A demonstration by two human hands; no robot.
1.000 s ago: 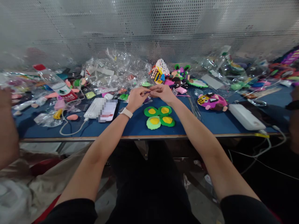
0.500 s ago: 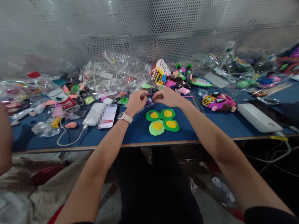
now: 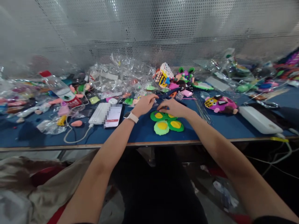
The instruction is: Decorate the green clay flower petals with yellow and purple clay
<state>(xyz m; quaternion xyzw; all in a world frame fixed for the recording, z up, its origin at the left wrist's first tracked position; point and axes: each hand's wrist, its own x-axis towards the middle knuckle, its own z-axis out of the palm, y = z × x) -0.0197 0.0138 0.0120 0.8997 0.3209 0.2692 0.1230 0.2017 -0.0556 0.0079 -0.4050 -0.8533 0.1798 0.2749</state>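
My left hand (image 3: 144,105), with a white-banded watch (image 3: 131,116) on its wrist, reaches past the upper left of the clay shape. Its fingers are closed together; what they hold, if anything, is hidden. My right hand (image 3: 173,108) hovers over the back of the shape, fingertips pinched at its upper left disc, their contents too small to make out. The clay shape consists of several flat green discs with yellow centres, a light green disc (image 3: 161,132) at front left and a darker green disc (image 3: 180,128) at front right. My right hand partly covers the back discs.
A phone (image 3: 113,115) and white power bank (image 3: 99,113) lie left, beside a red-capped bottle (image 3: 67,93). Crumpled clear plastic (image 3: 126,74) lines the back. To the right are a pink-and-yellow clay figure (image 3: 221,105), thin wires (image 3: 202,110) and another white power bank (image 3: 259,119).
Both hands were close together behind the discs, then parted. My right hand has come down and nearer, over the back discs; my left hand's fingers now extend further right.
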